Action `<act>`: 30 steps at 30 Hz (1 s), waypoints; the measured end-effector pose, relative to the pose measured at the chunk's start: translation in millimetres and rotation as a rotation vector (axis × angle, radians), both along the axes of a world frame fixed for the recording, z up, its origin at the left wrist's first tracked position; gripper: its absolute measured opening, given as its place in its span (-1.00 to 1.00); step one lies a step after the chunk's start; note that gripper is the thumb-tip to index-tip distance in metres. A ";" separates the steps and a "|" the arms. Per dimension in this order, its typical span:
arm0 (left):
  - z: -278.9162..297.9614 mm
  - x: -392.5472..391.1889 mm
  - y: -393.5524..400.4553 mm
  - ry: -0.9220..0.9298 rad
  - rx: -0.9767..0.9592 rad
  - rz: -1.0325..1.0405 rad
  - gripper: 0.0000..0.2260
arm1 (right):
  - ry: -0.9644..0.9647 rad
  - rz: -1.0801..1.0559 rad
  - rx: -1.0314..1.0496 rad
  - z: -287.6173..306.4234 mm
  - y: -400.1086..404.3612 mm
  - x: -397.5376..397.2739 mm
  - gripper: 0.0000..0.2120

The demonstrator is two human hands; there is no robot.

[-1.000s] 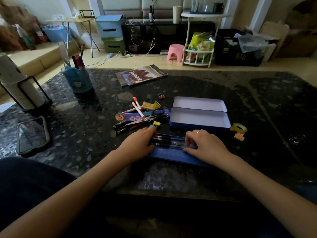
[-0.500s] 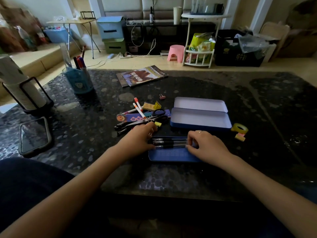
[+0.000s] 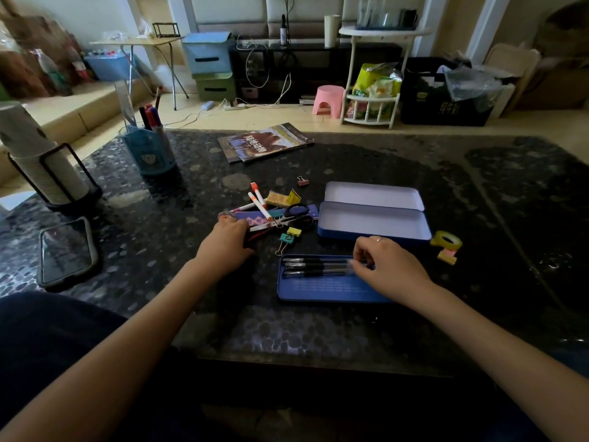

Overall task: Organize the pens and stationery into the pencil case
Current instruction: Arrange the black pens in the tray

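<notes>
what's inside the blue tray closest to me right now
Three black pens lie side by side along the far edge of the blue tray. The right hand covers their right ends and that end of the tray, so anything there is hidden. The near strip is bare.

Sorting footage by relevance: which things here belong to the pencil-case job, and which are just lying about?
Job: blue tray with black pens, open tin case, scissors, markers, binder clips, tape roll.

Lying about: phone, magazine, pen cup.
</notes>
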State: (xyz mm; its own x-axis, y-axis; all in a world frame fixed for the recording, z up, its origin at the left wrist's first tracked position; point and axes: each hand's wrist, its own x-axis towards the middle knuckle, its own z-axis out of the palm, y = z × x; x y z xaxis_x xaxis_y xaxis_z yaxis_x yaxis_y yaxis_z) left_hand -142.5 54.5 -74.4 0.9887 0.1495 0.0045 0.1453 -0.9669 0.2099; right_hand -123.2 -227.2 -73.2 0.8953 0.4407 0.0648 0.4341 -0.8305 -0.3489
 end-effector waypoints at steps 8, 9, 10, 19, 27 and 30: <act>-0.7 -1.5 12.3 -0.020 -0.024 0.136 -0.56 | -0.001 0.008 -0.009 -1.2 -0.3 -0.1 -0.88; 0.5 -1.2 16.6 0.003 -0.041 0.165 -0.55 | -0.001 0.008 -0.008 -1.2 -0.3 0.1 -0.88; 2.7 -1.5 18.7 0.016 -0.072 0.188 -0.56 | -0.002 0.008 -0.007 -1.2 -0.6 0.3 -0.88; 5.9 2.6 10.5 0.128 -0.229 0.194 -0.73 | -0.002 0.015 -0.017 -2.2 -0.2 -0.3 -0.91; 24.1 -1.3 12.7 -0.001 -0.216 0.213 -0.64 | 0.000 0.017 -0.015 -1.7 -0.5 1.4 -0.91; 35.5 -0.4 10.8 -0.062 -0.228 0.153 -0.83 | 0.005 0.025 -0.010 -2.1 -0.3 1.7 -0.92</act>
State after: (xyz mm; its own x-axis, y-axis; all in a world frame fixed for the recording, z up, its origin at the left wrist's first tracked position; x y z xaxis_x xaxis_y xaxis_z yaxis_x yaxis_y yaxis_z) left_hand -143.0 65.3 -38.8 0.9534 0.3013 0.0134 0.2661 -0.8614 0.4326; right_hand -121.5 -227.4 -75.3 0.8843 0.4636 0.0555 0.4530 -0.8230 -0.3426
